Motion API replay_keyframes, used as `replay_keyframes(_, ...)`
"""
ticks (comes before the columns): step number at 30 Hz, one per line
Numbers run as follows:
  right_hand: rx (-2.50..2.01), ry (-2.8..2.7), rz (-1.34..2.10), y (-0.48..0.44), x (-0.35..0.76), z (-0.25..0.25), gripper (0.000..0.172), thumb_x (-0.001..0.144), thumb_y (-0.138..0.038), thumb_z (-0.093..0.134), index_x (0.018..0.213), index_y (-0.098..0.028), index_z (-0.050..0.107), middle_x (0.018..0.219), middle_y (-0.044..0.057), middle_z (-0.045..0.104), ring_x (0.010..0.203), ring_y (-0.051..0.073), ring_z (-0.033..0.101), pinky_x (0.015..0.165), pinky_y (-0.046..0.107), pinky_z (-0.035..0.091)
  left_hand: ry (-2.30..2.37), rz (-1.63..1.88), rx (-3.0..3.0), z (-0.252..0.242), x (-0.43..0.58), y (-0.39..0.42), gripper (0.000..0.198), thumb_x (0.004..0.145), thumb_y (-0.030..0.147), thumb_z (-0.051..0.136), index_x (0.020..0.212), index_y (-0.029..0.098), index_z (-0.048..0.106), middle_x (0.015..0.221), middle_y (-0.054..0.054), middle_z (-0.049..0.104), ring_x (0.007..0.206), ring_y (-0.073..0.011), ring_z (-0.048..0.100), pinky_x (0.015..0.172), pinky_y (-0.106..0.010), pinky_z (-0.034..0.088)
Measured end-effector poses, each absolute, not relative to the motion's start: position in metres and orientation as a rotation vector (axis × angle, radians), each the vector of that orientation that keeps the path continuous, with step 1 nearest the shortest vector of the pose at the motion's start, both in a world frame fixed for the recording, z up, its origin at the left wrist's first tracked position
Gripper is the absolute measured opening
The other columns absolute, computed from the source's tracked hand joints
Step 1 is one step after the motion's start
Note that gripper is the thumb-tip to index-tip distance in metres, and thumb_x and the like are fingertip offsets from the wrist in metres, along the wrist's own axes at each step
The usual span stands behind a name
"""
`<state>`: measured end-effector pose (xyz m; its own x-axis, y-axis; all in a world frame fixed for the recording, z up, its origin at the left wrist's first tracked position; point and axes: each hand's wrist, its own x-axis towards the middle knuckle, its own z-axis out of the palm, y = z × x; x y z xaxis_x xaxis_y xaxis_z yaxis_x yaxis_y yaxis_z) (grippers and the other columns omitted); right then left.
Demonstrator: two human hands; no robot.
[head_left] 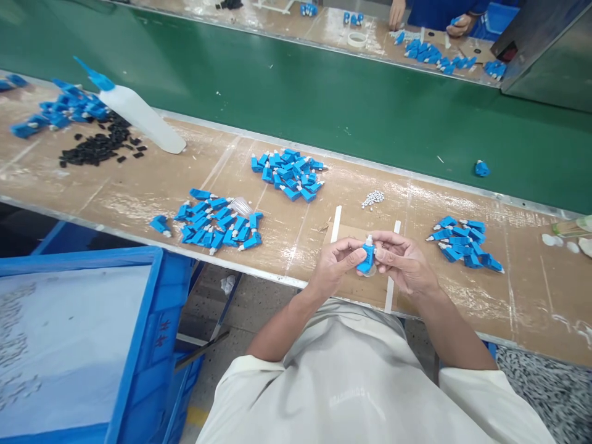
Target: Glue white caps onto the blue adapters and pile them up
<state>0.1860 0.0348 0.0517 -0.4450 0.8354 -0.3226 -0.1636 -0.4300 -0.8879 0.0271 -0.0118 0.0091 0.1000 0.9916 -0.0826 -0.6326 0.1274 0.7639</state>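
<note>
Between my two hands, close to the table's front edge, is a small blue plastic part with a white tip [367,259], held with the tip pointing away from me. My left hand [335,265] pinches its left side between thumb and fingers. On its other side, my right hand [407,262] has thumb and forefinger closed at the part; whether a smaller piece sits in that pinch is hidden. Below the part, a bit of something clear and round shows. A cardboard piece [354,231] with white tape strips lies under the hands. Just beyond it is a little heap of tiny white pieces [372,198].
Piles of similar blue parts lie at left [222,222], centre [290,172] and right [467,242]. A white bottle [139,114] lies by black pieces [97,145]. A green belt [324,92] runs behind, carrying one blue part [481,168]. Another person's hand [459,26] works opposite. A blue crate [152,308] stands lower left.
</note>
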Motion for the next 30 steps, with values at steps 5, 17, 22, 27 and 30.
replay_keyframes(5, -1.01, -1.016, 2.015, 0.031, 0.188, 0.049, 0.038, 0.059, -0.039, 0.098, 0.09, -0.022, 0.083, 0.065, -0.002, 0.064, 0.048, 0.007, 0.054, 0.04, 0.018, 0.047, 0.659, 1.289, 0.595, 0.019, 0.03, -0.015, 0.041, 0.073, 0.052, 0.086, 0.079, 0.014, 0.072, 0.068, -0.001, 0.062, 0.055, -0.0084, 0.054, 0.049, -0.021, 0.043)
replay_keyframes(17, -0.917, -1.056, 2.0, 0.028, 0.194, 0.052, 0.043, 0.062, -0.048, 0.095, 0.095, -0.021, 0.084, 0.074, 0.003, 0.071, 0.051, 0.01, 0.059, 0.043, 0.022, 0.052, 0.691, 1.236, 0.628, 0.03, 0.031, -0.012, 0.043, 0.071, 0.054, 0.086, 0.08, 0.015, 0.071, 0.069, -0.002, 0.064, 0.057, -0.0091, 0.056, 0.049, -0.02, 0.043)
replay_keyframes(22, -0.951, -1.093, 1.838, 0.024, 0.193, 0.052, 0.036, 0.064, -0.048, 0.094, 0.084, -0.021, 0.082, 0.085, 0.004, 0.072, 0.052, 0.01, 0.058, 0.042, 0.022, 0.051, 0.699, 1.214, 0.655, 0.031, 0.037, -0.012, 0.045, 0.072, 0.056, 0.085, 0.078, 0.015, 0.068, 0.066, -0.001, 0.063, 0.058, -0.0105, 0.059, 0.051, -0.021, 0.045)
replay_keyframes(27, -1.008, -1.122, 1.73, 0.023, 0.198, 0.057, 0.043, 0.062, -0.054, 0.093, 0.087, -0.021, 0.082, 0.076, 0.003, 0.066, 0.054, 0.011, 0.057, 0.045, 0.025, 0.053, 0.721, 1.136, 0.785, 0.042, 0.036, -0.007, 0.048, 0.075, 0.06, 0.082, 0.083, 0.014, 0.069, 0.069, -0.003, 0.067, 0.06, -0.0113, 0.061, 0.055, -0.023, 0.048)
replay_keyframes(30, -1.04, -1.109, 1.697, 0.027, 0.211, 0.061, 0.056, 0.062, -0.058, 0.092, 0.104, -0.023, 0.082, 0.075, 0.003, 0.065, 0.057, 0.012, 0.056, 0.047, 0.024, 0.053, 0.831, 1.093, 0.991, 0.047, 0.018, 0.018, 0.048, 0.076, 0.059, 0.08, 0.088, 0.013, 0.072, 0.072, -0.004, 0.069, 0.06, -0.0123, 0.062, 0.056, -0.024, 0.051)
